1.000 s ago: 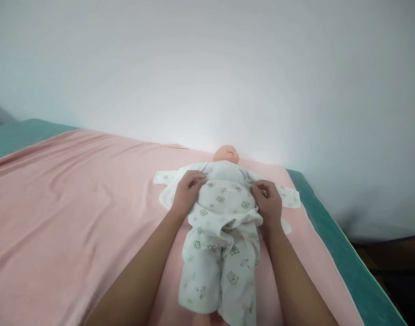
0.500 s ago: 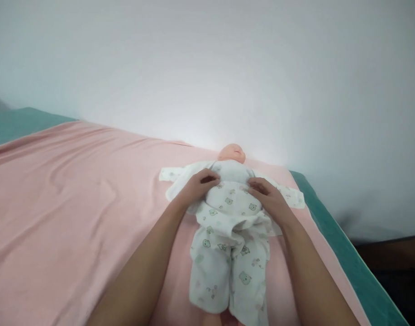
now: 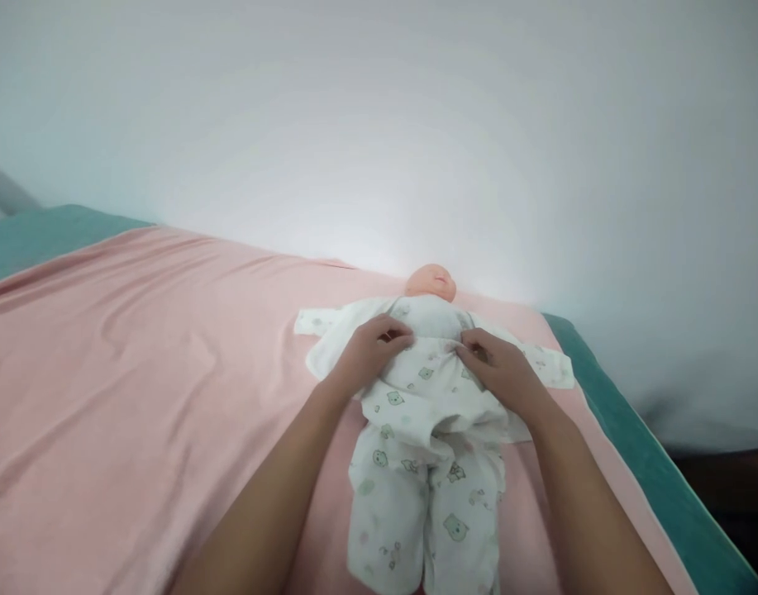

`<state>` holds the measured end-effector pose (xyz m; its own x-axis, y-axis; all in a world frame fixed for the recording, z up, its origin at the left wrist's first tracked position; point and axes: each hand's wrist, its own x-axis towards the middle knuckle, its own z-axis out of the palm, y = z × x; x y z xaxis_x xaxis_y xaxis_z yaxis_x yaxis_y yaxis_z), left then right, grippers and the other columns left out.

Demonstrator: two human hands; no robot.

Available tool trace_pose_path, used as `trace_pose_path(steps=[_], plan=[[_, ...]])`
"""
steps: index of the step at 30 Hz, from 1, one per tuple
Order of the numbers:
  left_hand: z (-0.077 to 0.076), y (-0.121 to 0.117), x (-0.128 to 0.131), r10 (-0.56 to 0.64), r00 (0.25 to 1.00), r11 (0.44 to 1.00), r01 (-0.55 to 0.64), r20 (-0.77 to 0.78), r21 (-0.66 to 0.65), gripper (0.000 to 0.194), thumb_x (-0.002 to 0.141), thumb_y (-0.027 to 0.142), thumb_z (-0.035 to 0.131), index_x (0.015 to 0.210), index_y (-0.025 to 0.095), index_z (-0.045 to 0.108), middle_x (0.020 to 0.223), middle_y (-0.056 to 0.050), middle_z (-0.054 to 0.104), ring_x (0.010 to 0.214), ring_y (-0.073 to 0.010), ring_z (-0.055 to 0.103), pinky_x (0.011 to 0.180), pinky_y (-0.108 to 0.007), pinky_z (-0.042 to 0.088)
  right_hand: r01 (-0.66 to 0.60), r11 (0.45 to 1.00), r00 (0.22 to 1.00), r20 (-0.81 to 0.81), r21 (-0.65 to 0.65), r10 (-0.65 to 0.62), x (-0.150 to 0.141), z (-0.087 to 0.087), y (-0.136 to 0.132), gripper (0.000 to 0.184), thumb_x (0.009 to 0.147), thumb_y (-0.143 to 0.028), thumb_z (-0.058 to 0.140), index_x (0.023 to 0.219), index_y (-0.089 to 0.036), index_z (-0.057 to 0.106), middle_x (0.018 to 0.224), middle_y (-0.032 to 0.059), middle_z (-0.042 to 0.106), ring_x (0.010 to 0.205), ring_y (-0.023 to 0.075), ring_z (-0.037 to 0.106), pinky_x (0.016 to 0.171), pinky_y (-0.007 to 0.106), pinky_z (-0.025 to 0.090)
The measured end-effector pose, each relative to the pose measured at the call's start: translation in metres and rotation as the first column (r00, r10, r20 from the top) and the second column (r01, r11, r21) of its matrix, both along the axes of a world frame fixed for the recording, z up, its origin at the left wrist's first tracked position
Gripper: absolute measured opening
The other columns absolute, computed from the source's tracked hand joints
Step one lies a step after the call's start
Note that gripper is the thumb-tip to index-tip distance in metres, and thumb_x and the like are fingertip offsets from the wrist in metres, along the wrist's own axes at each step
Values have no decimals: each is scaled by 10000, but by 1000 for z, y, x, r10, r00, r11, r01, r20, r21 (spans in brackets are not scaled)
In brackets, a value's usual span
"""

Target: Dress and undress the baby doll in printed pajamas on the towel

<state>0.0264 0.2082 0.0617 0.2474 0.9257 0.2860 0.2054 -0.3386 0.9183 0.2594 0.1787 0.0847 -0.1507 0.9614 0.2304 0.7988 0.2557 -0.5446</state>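
A baby doll (image 3: pixel 429 282) lies on its back on a pink sheet, its head toward the wall. It wears a white baby top (image 3: pixel 345 337), sleeves spread to both sides, and white baby pants (image 3: pixel 425 397) printed with small green animals. The waistband of the pants reaches high on the belly, and their cloth bunches at the crotch. My left hand (image 3: pixel 379 345) pinches the waistband at its left side. At the right side my right hand (image 3: pixel 493 364) pinches it too, thumb and fingers together.
The pink sheet (image 3: pixel 136 372) covers most of the bed, with creases on the left. Green bedding (image 3: pixel 639 454) shows along the right edge and at the far left. A pale wall (image 3: pixel 379 124) rises directly behind the doll's head. Beyond the right edge is something dark brown (image 3: pixel 726 487).
Both hands stay at the waistband, and the right-hand fingers have closed more on the cloth. The whole view has shifted slightly, so the doll appears a little farther right and lower.
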Motion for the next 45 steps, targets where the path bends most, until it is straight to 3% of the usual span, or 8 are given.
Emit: trace_pose_path(steps=[5, 10, 19, 26, 30, 33, 41, 45], plan=[[7, 1, 0, -86, 992, 996, 87, -97, -3, 208, 793, 382, 634, 910, 210, 652, 964, -35, 641, 870, -175, 561, 783, -299, 450, 74, 987, 989, 119, 146, -92, 2, -20, 15, 262, 893, -472, 412, 752, -251, 429, 594, -16, 513, 546, 173, 471, 575, 285, 326], [12, 10, 9, -53, 969, 998, 60, -242, 19, 226, 754, 408, 640, 767, 200, 552, 779, -6, 565, 708, -154, 482, 622, -281, 387, 100, 987, 984, 135, 127, -117, 5, -23, 37, 208, 898, -460, 369, 826, -271, 415, 583, -12, 519, 519, 213, 493, 553, 290, 310], [21, 29, 9, -163, 924, 987, 157, -346, -44, 447, 792, 574, 564, 596, 202, 412, 590, 19, 444, 541, -124, 351, 507, -284, 240, 130, 991, 988, -92, 30, -127, 10, -33, 62, 262, 874, -539, 383, 877, -283, 441, 630, -18, 573, 619, 240, 576, 611, 302, 376], [11, 53, -13, -315, 946, 887, 268, -71, -375, 452, 675, 578, 705, 577, 191, 495, 566, 29, 456, 515, -104, 376, 506, -270, 263, 241, 969, 954, -197, 53, -226, 8, -37, 50, 332, 845, -599, 454, 901, -279, 520, 631, -27, 599, 603, 200, 554, 614, 291, 393], [3, 60, -22, -213, 951, 814, 299, 224, -497, 345, 656, 475, 755, 632, 167, 602, 612, 1, 559, 557, -117, 497, 570, -278, 395, 243, 966, 957, -186, 91, -223, 10, -37, 45, 371, 851, -612, 439, 927, -275, 577, 731, 5, 648, 659, 204, 580, 640, 298, 410], [0, 63, -26, -147, 950, 818, 273, 275, -506, 290, 656, 424, 768, 709, 158, 665, 685, -29, 630, 619, -138, 564, 626, -292, 451, 245, 963, 960, -166, 112, -225, 13, -38, 47, 357, 865, -581, 426, 938, -273, 591, 779, 16, 666, 677, 202, 586, 668, 304, 420], [4, 55, -40, -404, 903, 868, 330, -143, -372, 171, 726, 275, 645, 881, 219, 690, 897, -32, 703, 841, -200, 627, 734, -287, 467, 261, 958, 954, -185, 116, -237, 17, -39, 51, 306, 866, -522, 411, 850, -267, 579, 757, 23, 659, 699, 215, 589, 693, 320, 430], [4, 51, -33, -197, 867, 970, 104, -458, -219, 34, 694, 234, 614, 727, 225, 620, 762, -23, 663, 681, -195, 572, 569, -274, 378, 248, 962, 954, -201, 111, -223, 15, -38, 48, 317, 866, -532, 426, 871, -263, 592, 777, 27, 666, 711, 214, 583, 693, 316, 432]])
